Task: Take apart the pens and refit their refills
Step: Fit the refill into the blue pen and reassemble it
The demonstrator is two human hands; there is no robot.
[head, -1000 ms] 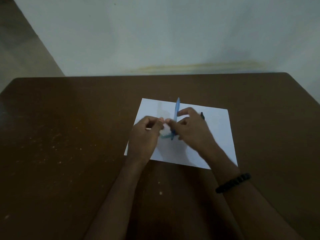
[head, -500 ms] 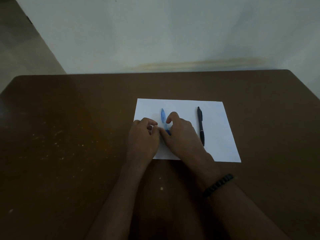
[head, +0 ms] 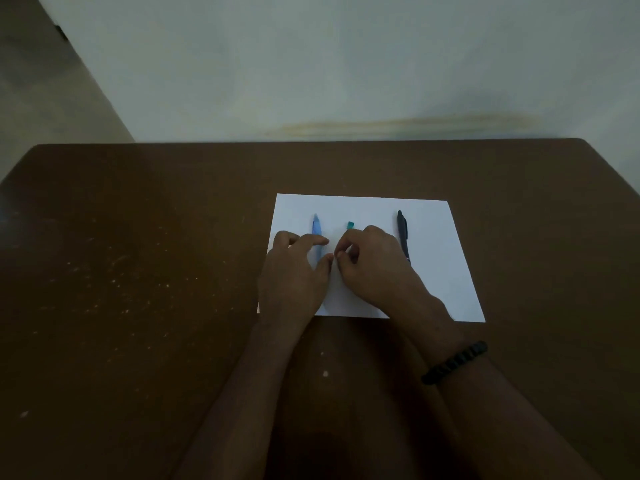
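Head view: the left hand (head: pixel 294 271) rests on a white sheet of paper (head: pixel 440 271), fingers loosely extended, its forefinger lying across the light blue pen barrel (head: pixel 316 227), which points away from the person. Just to its right, the right hand (head: pixel 372 268) has its fingers curled, thumb and fingertips pinched together near the left thumb; what they pinch is too small to tell. A teal pen piece (head: pixel 350 225) shows just beyond the right knuckles. A black pen (head: pixel 402 233) lies alongside the right hand's outer side. A dark beaded bracelet (head: pixel 455 362) circles the right wrist above the brown table (head: pixel 138 271).
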